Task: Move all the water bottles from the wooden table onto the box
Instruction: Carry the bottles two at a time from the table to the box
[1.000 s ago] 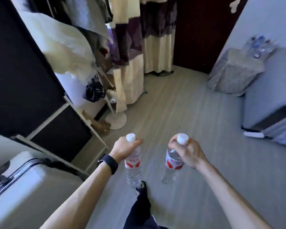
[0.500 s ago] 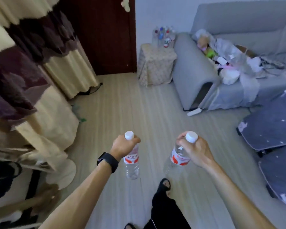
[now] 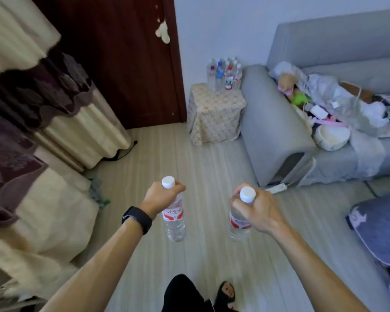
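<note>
My left hand (image 3: 160,197) grips the neck of a clear water bottle (image 3: 175,218) with a white cap and red label, hanging upright over the floor. My right hand (image 3: 256,208) grips a second, matching water bottle (image 3: 239,224) the same way. Ahead, a box draped in a cream lace cloth (image 3: 215,113) stands between the dark door and the sofa arm. Several water bottles (image 3: 224,74) stand upright on its top at the back. The wooden table is out of view.
A grey sofa (image 3: 277,127) piled with clothes and bags fills the right side. Patterned curtains (image 3: 43,122) hang along the left. A dark red door (image 3: 122,59) is behind the box. A blue cushion (image 3: 383,226) lies at the right edge. Pale floorboards (image 3: 203,167) run toward the box.
The view has swung right and moved forward: the cloth-covered box and sofa are now nearer and more central. Both hands keep holding their bottles in the same pose.
</note>
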`<move>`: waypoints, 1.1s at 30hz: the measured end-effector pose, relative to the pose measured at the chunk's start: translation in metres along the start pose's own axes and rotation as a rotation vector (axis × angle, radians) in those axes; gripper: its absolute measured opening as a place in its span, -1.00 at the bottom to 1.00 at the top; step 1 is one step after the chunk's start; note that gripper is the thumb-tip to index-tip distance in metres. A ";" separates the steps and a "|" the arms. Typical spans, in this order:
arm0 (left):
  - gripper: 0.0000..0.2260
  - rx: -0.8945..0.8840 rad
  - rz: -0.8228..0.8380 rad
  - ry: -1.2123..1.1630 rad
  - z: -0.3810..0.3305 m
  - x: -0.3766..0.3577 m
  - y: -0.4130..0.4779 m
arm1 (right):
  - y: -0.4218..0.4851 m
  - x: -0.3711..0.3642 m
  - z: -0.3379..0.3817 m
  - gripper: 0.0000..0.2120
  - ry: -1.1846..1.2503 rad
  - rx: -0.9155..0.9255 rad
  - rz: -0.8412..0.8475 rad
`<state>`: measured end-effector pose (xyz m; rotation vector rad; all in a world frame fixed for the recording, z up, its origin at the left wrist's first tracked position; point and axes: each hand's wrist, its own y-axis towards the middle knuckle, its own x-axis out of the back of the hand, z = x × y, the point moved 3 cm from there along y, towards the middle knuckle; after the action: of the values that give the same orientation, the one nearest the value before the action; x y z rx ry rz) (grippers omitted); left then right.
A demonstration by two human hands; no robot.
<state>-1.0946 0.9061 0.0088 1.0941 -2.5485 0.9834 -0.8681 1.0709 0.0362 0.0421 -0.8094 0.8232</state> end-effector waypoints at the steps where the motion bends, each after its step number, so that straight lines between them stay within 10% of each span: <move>1: -0.89 0.019 -0.013 -0.032 -0.008 0.004 0.020 | 0.022 0.005 0.005 -0.52 0.003 0.000 -0.009; 21: -0.75 -0.085 0.113 0.137 -0.251 0.015 0.418 | 0.401 0.088 0.050 -0.83 0.089 -0.093 -0.128; 33: -0.91 -0.034 0.134 0.158 -0.373 -0.056 0.591 | 0.652 0.152 0.027 -0.32 0.102 -0.019 0.040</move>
<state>-1.4988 1.4783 -0.0265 0.8116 -2.5260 1.0107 -1.2585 1.6130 -0.0174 -0.0325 -0.7237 0.8488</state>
